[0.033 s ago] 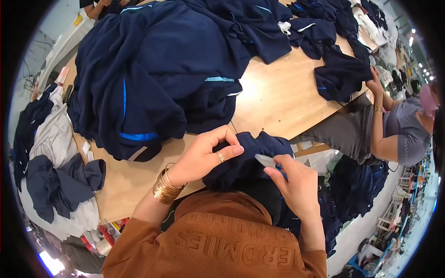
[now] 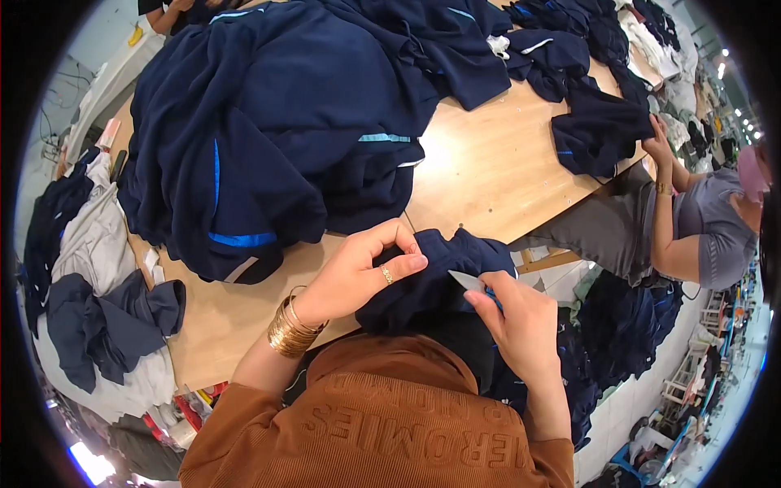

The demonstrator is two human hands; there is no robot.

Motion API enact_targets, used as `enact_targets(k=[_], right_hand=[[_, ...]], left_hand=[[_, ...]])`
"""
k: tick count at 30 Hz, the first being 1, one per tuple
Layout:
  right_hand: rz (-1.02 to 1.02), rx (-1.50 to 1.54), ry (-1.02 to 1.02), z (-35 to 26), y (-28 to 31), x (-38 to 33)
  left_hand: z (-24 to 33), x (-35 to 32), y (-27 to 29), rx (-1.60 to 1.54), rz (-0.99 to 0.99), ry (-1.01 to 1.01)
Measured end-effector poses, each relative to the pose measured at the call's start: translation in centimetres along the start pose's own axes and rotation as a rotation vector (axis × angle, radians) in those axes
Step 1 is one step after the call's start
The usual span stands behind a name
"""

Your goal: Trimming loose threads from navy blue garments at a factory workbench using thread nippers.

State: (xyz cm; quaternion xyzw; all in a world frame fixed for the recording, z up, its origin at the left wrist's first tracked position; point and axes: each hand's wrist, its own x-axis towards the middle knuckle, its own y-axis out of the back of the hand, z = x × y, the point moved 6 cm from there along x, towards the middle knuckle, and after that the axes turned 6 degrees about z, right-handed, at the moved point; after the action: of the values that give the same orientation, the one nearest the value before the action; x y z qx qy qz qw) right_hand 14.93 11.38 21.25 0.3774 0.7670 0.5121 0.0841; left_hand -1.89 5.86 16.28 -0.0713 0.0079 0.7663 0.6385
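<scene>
A dark navy garment [image 2: 447,252] lies bunched in front of me at the table's near edge, partly over my lap. My left hand [image 2: 355,272] is closed at the garment's left side, thumb and forefinger pinching its cloth; a thread there would be too fine to make out. In my right hand [image 2: 521,321] are thread snips [image 2: 465,281], their pale pointed blades aimed left over the cloth and a bit of blue handle showing between the fingers. The blades' tip stays a short way from my left fingertips.
A big heap of navy garments [image 2: 285,89] with blue strips covers the far left of the wooden table [image 2: 480,187]. On the right, a co-worker [image 2: 691,220] handles another navy garment [image 2: 598,134]. Grey and white cloth [image 2: 106,317] hangs at the left edge; more navy cloth [image 2: 630,333] lies lower right.
The snips in my right hand have tilted slightly, so their blades now look narrower and more pointed. My left hand and the garment stay almost where they were.
</scene>
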Motion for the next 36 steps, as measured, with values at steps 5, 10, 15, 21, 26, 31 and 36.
enact_targets(k=[5, 10, 15, 21, 26, 31, 36], right_hand=[[0.071, -0.034, 0.009, -0.1, 0.0, -1.0], [0.079, -0.067, 0.033, -0.3, 0.1, -1.4], [0.053, -0.062, 0.051, -0.5, 0.3, -1.0], [0.043, -0.073, 0.092, -0.7, 0.3, -0.6], [0.044, -0.083, 0.105, -0.8, 0.2, -0.6], [0.042, -0.007, 0.035, -0.1, 0.2, -0.7], [0.049, -0.019, 0.04, 0.0, 0.8, -0.9]], left_hand=[[-0.4, -0.7, -1.0, 0.007, -0.059, 0.023], [-0.1, -1.2, -1.3, 0.02, -0.075, 0.033], [0.2, -0.8, -1.4, 0.072, -0.098, -0.003], [0.5, -0.8, -1.6, 0.107, -0.107, -0.05], [0.5, -0.8, -1.7, 0.128, -0.121, -0.08], [0.7, -0.6, -1.8, 0.15, -0.153, -0.14], [0.7, -0.7, -1.7, 0.119, -0.143, -0.127]])
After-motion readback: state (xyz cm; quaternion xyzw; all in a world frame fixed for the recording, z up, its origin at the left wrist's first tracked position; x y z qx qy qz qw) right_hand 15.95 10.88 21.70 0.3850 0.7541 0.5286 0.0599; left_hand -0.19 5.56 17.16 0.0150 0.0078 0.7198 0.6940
